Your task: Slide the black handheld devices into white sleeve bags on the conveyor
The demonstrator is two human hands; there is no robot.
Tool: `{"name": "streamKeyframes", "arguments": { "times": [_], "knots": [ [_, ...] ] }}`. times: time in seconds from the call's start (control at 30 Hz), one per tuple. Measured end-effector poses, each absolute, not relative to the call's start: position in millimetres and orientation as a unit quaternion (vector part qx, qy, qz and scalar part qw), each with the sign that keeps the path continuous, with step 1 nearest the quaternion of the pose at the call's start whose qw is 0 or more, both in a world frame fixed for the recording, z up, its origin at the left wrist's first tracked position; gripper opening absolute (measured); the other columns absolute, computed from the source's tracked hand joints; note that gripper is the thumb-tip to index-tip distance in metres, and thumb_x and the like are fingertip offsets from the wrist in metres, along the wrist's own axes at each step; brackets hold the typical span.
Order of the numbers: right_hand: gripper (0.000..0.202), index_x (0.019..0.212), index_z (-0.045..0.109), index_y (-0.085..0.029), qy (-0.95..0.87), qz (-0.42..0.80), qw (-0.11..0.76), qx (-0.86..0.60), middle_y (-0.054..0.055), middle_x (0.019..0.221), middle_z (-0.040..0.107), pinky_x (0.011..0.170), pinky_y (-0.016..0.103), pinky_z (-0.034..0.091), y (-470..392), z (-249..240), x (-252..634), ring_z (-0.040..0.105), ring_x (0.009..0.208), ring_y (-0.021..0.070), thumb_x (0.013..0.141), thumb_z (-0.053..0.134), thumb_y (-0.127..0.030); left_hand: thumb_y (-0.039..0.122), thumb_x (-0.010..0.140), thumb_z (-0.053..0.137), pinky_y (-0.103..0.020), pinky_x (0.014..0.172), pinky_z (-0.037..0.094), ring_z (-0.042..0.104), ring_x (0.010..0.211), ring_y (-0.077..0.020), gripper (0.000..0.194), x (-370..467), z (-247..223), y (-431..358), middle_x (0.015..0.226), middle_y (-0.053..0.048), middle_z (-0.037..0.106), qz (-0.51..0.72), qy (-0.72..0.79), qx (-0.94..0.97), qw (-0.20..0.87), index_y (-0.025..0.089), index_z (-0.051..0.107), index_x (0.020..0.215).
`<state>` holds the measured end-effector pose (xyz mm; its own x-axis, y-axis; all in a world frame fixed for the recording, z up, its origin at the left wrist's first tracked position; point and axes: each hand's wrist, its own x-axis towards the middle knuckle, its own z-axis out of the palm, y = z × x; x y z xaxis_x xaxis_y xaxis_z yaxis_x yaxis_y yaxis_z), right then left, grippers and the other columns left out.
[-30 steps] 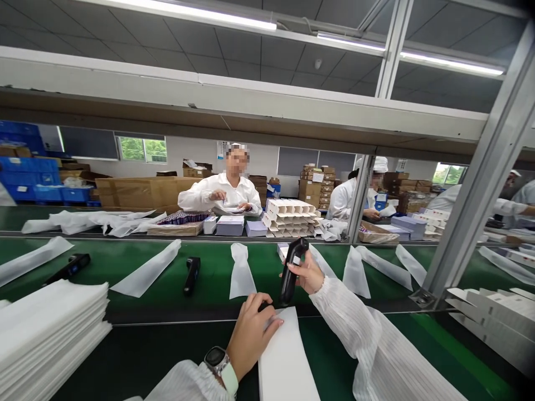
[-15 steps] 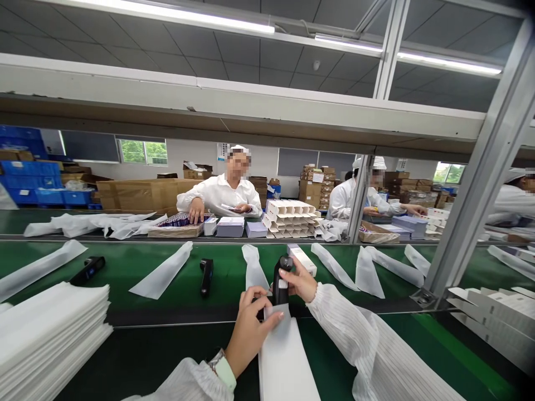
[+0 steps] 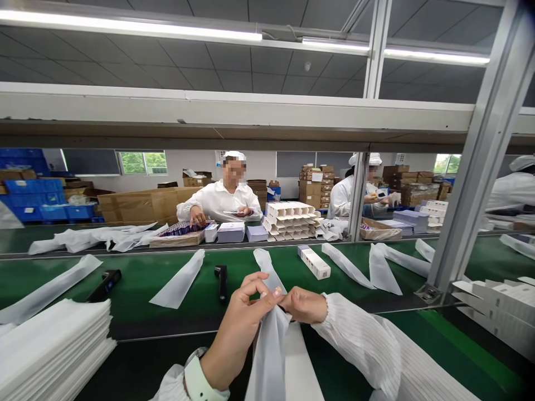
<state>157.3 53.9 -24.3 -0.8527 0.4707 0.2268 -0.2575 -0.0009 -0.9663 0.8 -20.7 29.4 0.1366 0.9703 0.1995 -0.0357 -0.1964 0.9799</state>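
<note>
My left hand (image 3: 240,317) pinches the top of a thin whitish sleeve bag (image 3: 271,351), thumb against fingers. My right hand (image 3: 304,304) is closed at the same bag's mouth, meeting the left fingertips. The bag hangs down toward me over a stack of flat white bags (image 3: 304,365). The black handheld device seen in my right hand before is now hidden; I cannot tell how far inside the bag it lies. Beyond my hands, another bag (image 3: 265,262) lies on the green belt (image 3: 137,312), left of a small white box (image 3: 314,262).
Black angled devices (image 3: 221,283) and loose bags (image 3: 179,278) lie along the belt. A tall stack of white sheets (image 3: 54,345) stands at left, with white cartons (image 3: 497,312) at right. A metal post (image 3: 472,167) rises at right. A co-worker (image 3: 221,197) sits across the belt.
The black device has gone out of sight at the bag's mouth, and my right hand has come down beside my left. The bag is lifted off the stack. Belt items appear shifted rightward.
</note>
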Motion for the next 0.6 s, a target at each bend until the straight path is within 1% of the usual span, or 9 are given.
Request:
{"name": "streamKeyframes", "arguments": {
  "times": [0.1, 0.2, 0.27, 0.33, 0.4, 0.43, 0.5, 0.57, 0.6],
  "knots": [
    [0.057, 0.100, 0.057, -0.016, -0.621, 0.728, 0.283, -0.054, 0.010, 0.098, 0.054, 0.076, 0.034, 0.040, 31.2, -21.9, 147.7, 0.052, 0.090, 0.0196, 0.061, 0.057, -0.058, 0.040, 0.069, 0.059, -0.027, 0.078, 0.033, 0.036, 0.112, -0.0232, 0.034, -2.0, 39.1, -27.2, 0.115, -0.001, 0.041, 0.542, 0.384, 0.539, 0.518, 0.016, 0.041, 0.053],
    [0.082, 0.121, 0.034, -0.030, -0.542, 0.769, 0.337, -0.043, 0.005, 0.095, 0.055, 0.067, 0.032, 0.044, 2.8, -26.7, 128.5, 0.056, 0.081, 0.0175, 0.050, 0.074, -0.040, 0.041, 0.068, 0.060, -0.026, 0.075, 0.035, 0.039, 0.109, -0.0234, 0.036, -2.6, 48.1, -31.7, 0.117, 0.000, 0.040, 0.581, 0.364, 0.517, 0.512, 0.015, 0.040, 0.052],
    [0.084, 0.119, 0.034, -0.027, -0.520, 0.777, 0.344, -0.084, 0.003, 0.083, 0.057, 0.057, 0.031, 0.046, -5.5, -29.5, 119.1, 0.058, 0.064, 0.0169, 0.046, 0.077, -0.027, 0.042, 0.068, 0.059, -0.024, 0.072, 0.036, 0.038, 0.109, -0.0229, 0.030, -2.7, 48.1, -28.2, 0.117, 0.000, 0.040, 0.600, 0.362, 0.526, 0.482, 0.016, 0.047, 0.058],
    [0.068, 0.108, 0.043, -0.018, -0.512, 0.747, 0.392, -0.164, 0.001, 0.069, 0.056, 0.047, 0.030, 0.045, 5.6, -28.0, 122.7, 0.056, 0.051, 0.0167, 0.049, 0.075, -0.027, 0.044, 0.074, 0.052, -0.025, 0.074, 0.036, 0.038, 0.109, -0.0206, 0.023, -4.0, 39.1, -18.4, 0.117, 0.000, 0.040, 0.620, 0.376, 0.540, 0.427, 0.023, 0.053, 0.082],
    [0.056, 0.099, 0.047, -0.015, -0.498, 0.655, 0.511, -0.250, 0.001, 0.063, 0.056, 0.044, 0.030, 0.045, 37.1, -23.1, 142.2, 0.055, 0.048, 0.0171, 0.052, 0.071, -0.034, 0.044, 0.079, 0.043, -0.026, 0.080, 0.034, 0.037, 0.108, -0.0178, 0.029, -6.4, 19.7, -5.0, 0.114, 0.000, 0.042, 0.625, 0.409, 0.564, 0.353, 0.029, 0.045, 0.103],
    [0.054, 0.098, 0.046, -0.015, -0.489, 0.581, 0.582, -0.291, 0.002, 0.067, 0.056, 0.048, 0.031, 0.045, 58.1, -20.6, 156.6, 0.056, 0.053, 0.0176, 0.053, 0.069, -0.035, 0.043, 0.079, 0.042, -0.027, 0.082, 0.032, 0.039, 0.105, -0.0172, 0.028, -7.6, 6.8, 1.6, 0.110, -0.001, 0.044, 0.609, 0.433, 0.584, 0.319, 0.029, 0.043, 0.104],
    [0.053, 0.103, 0.044, -0.017, -0.457, 0.394, 0.690, -0.400, 0.005, 0.087, 0.057, 0.062, 0.031, 0.047, 102.2, -18.8, 188.2, 0.057, 0.073, 0.0191, 0.058, 0.063, -0.037, 0.041, 0.075, 0.048, -0.029, 0.079, 0.034, 0.045, 0.091, -0.0177, 0.023, -9.4, -21.5, 12.7, 0.092, -0.002, 0.049, 0.500, 0.471, 0.665, 0.293, 0.022, 0.049, 0.087],
    [0.052, 0.111, 0.039, -0.016, -0.456, 0.218, 0.652, -0.565, 0.008, 0.105, 0.052, 0.074, 0.029, 0.044, 138.5, -24.8, 216.1, 0.053, 0.092, 0.0197, 0.065, 0.051, -0.037, 0.041, 0.071, 0.051, -0.029, 0.072, 0.037, 0.046, 0.080, -0.0173, 0.023, -10.1, -45.9, 19.7, 0.081, -0.001, 0.048, 0.371, 0.496, 0.727, 0.296, 0.019, 0.049, 0.078],
    [0.051, 0.110, 0.041, -0.014, -0.458, 0.196, 0.627, -0.599, 0.010, 0.106, 0.052, 0.077, 0.031, 0.043, 151.5, -31.0, 226.6, 0.051, 0.095, 0.0218, 0.064, 0.050, -0.035, 0.041, 0.070, 0.051, -0.029, 0.070, 0.037, 0.046, 0.079, -0.0177, 0.024, -10.2, -54.6, 21.9, 0.079, -0.001, 0.048, 0.323, 0.505, 0.744, 0.294, 0.018, 0.049, 0.077]
  ]
}}
